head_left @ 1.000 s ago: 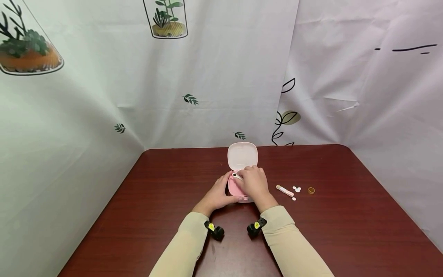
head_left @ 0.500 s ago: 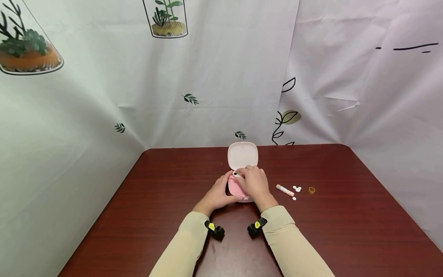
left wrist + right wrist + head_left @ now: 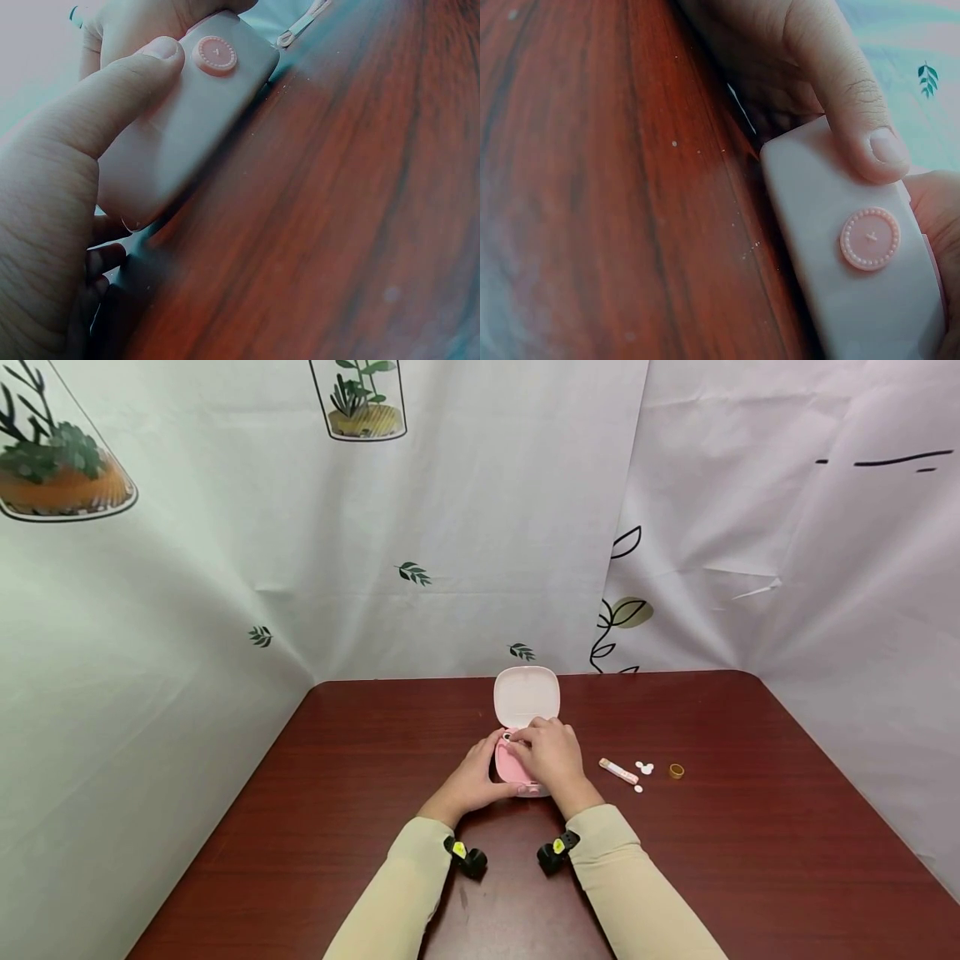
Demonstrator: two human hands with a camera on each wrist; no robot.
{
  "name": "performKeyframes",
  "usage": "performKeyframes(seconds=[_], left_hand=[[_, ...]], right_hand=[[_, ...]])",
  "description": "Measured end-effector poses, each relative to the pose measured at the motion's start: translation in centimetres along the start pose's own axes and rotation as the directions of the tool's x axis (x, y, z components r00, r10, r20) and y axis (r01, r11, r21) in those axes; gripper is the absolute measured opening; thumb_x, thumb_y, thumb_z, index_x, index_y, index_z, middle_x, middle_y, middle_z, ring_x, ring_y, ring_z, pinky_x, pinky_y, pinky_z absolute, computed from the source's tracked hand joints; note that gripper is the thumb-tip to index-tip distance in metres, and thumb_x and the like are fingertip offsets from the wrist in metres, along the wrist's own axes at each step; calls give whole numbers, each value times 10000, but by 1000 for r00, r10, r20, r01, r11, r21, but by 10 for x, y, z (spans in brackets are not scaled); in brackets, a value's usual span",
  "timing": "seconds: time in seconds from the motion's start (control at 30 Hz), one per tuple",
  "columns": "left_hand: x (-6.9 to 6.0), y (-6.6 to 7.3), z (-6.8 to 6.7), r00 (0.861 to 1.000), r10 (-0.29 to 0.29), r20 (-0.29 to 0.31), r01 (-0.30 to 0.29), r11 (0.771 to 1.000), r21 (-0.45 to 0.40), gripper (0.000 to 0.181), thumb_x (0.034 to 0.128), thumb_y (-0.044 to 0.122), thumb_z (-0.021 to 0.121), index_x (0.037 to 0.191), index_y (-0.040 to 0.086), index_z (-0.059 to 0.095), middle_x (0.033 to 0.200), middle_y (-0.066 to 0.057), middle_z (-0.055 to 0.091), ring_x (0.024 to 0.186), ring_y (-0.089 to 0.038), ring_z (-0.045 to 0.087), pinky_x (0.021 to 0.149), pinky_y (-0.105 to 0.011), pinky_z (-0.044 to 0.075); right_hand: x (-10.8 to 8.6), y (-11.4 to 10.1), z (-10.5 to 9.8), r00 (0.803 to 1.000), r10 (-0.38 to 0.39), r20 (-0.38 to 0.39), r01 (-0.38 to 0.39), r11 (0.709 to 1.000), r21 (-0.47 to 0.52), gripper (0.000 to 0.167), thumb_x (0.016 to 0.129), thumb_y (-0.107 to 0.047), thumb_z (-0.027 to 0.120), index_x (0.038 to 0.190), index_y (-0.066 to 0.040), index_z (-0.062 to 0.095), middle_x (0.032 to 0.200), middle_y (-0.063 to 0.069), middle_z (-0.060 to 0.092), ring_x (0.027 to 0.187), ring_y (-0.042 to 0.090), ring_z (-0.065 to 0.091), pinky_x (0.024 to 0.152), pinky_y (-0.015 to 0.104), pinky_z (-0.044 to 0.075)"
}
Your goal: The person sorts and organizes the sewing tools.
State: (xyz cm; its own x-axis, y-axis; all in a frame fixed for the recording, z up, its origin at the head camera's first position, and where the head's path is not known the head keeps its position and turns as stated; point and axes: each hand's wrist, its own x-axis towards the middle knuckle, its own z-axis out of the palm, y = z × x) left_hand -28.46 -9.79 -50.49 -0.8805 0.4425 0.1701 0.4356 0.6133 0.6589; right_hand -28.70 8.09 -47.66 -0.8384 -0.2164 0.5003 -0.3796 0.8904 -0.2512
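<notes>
A small pink box (image 3: 512, 768) stands on the table with its pale, rounded-square lid (image 3: 527, 697) raised at the back. My left hand (image 3: 468, 783) holds the box along its left side, the thumb lying on the front wall next to a round beaded button (image 3: 216, 55). Over the box's inside reaches my right hand (image 3: 553, 756), pinching a small white piece with a dark round spot (image 3: 507, 737) at the back left corner. Its exact kind is too small to tell. In the right wrist view the box front (image 3: 817, 225) hides most of the right hand.
Right of the box lie a slim pink-and-white stick-like piece (image 3: 618, 772), a white mouse-head-shaped piece (image 3: 644, 768), a small white disc (image 3: 638, 789) and a gold-coloured ring (image 3: 677, 772). A patterned cloth (image 3: 450, 527) hangs behind the dark red table (image 3: 360, 827).
The right fingertips have shifted slightly, and the white piece has moved a little down into the box's back left corner, showing less of itself. The left hand stays on the box.
</notes>
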Motion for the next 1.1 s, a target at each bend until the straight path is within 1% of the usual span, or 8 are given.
performKeyframes(seconds=[0.13,0.37,0.5,0.6,0.7,0.83,0.97,1.1], left_hand=[[1,0,0,1000,13,1,-13,1000,8,1038,793,499,806,1596,121,267,1566,-112,398,1440,-273,360,1161,-477,316],[1,0,1,1000,3,4,-3,1000,13,1060,788,505,807,1601,113,252,1572,-117,389,1443,-272,359,1164,-472,314],[2,1,0,1000,2,-2,-2,1000,19,1069,781,508,809,1597,99,254,1566,-134,392,1440,-284,361,1162,-475,317],[2,1,0,1000,3,-4,-3,1000,17,1067,773,517,813,1590,101,266,1548,-140,411,1424,-288,381,1146,-486,339],[2,2,0,1000,-6,1,6,1000,5,1062,765,528,817,1589,133,275,1537,-117,425,1412,-268,392,1140,-475,349],[2,2,0,1000,-19,3,19,1000,-21,1052,758,544,820,1588,185,282,1534,-78,429,1412,-238,388,1139,-466,349],[1,1,-1,1000,-23,1,23,999,-28,1059,750,548,824,1589,192,283,1546,-77,415,1430,-246,370,1138,-486,350],[0,0,-1,1000,-27,3,27,999,-25,1069,748,558,823,1591,185,280,1555,-87,404,1438,-259,362,1135,-503,351]], right_hand=[[-1,1,0,1000,-15,-18,15,1000,6,162,871,-396,776,986,-295,828,868,4,665,846,280,606,735,446,451],[-2,1,0,1000,-11,-17,11,1000,7,157,876,-375,776,996,-289,828,864,7,657,845,282,591,744,449,446],[0,4,-1,999,-28,-27,29,999,24,195,904,-359,750,1065,-268,810,900,14,690,866,293,604,760,459,461],[2,11,-8,998,-29,-53,33,996,80,240,924,-313,734,1144,-228,781,920,25,717,883,298,621,787,471,480],[4,24,-21,998,10,-65,0,988,152,247,927,-256,727,1160,-181,760,915,32,712,885,282,621,806,471,488],[2,47,-43,993,115,-13,-109,969,222,213,931,-225,711,1119,-132,744,925,50,682,865,257,593,787,456,492],[-6,74,-58,982,180,59,-189,954,233,198,947,-241,694,1093,-116,740,934,60,677,888,280,583,803,462,484],[-14,99,-65,977,177,116,-198,958,208,178,944,-242,685,1058,-117,739,881,30,670,881,273,571,794,445,459]])
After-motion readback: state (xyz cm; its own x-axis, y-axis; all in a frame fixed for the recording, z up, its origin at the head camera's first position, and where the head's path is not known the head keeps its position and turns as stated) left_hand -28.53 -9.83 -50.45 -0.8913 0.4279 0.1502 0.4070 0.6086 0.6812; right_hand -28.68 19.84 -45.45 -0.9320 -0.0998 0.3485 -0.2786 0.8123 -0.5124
